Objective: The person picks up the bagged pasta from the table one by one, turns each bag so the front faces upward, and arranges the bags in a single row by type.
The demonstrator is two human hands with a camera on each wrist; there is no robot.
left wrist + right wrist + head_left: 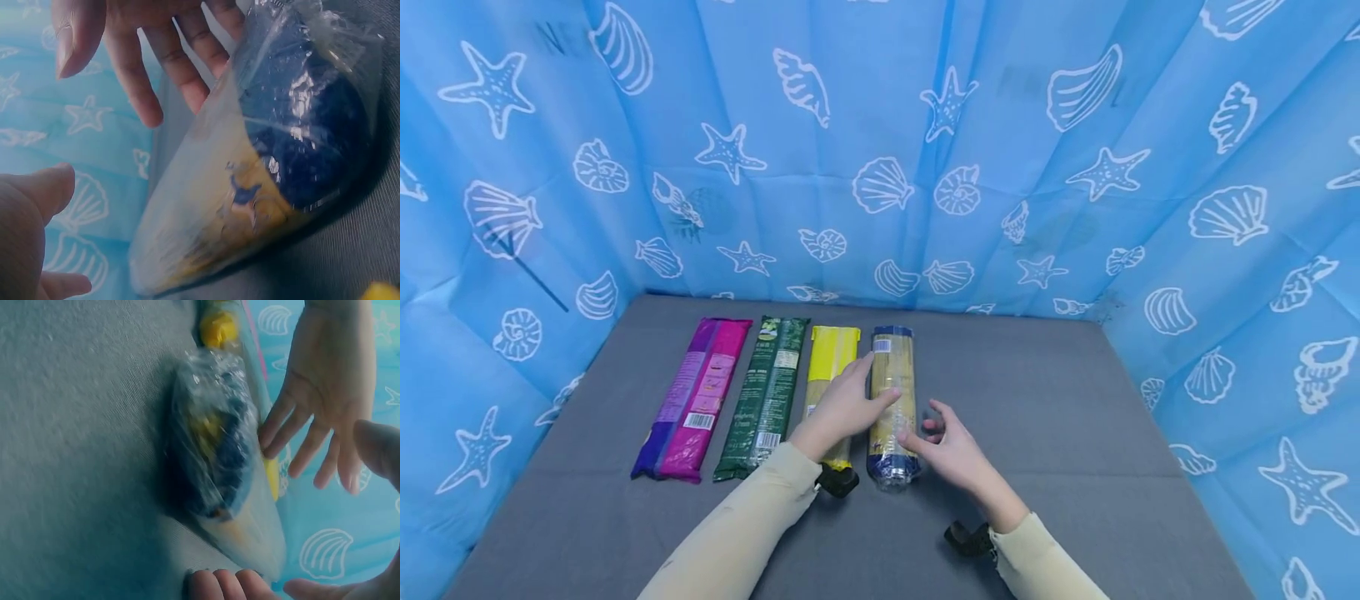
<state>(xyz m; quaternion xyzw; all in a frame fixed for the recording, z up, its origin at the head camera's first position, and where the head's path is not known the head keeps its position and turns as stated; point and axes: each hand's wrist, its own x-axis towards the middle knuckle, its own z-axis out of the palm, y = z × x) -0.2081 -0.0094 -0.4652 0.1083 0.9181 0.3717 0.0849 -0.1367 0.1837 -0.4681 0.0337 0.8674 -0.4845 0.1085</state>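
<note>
A long clear-wrapped pack of pale yellow noodles with navy ends [892,417] lies lengthwise on the grey table. My left hand [844,406] reaches over its left side with fingers extended and thumb spread across the pack. On the other side my right hand [953,452] is held with the thumb at the pack's edge and the fingers loosely bent. Neither hand grips it. In the left wrist view the pack's crinkled navy end [306,119] shows close up. The right wrist view shows the same wrapped end [212,437] between the hands.
Left of the noodle pack lie a yellow pack [833,354], partly covered by my left hand, a green spaghetti pack [765,392] and a pink and purple pack [696,400]. A blue curtain with shells and starfish [880,125] surrounds the grey table [1030,392].
</note>
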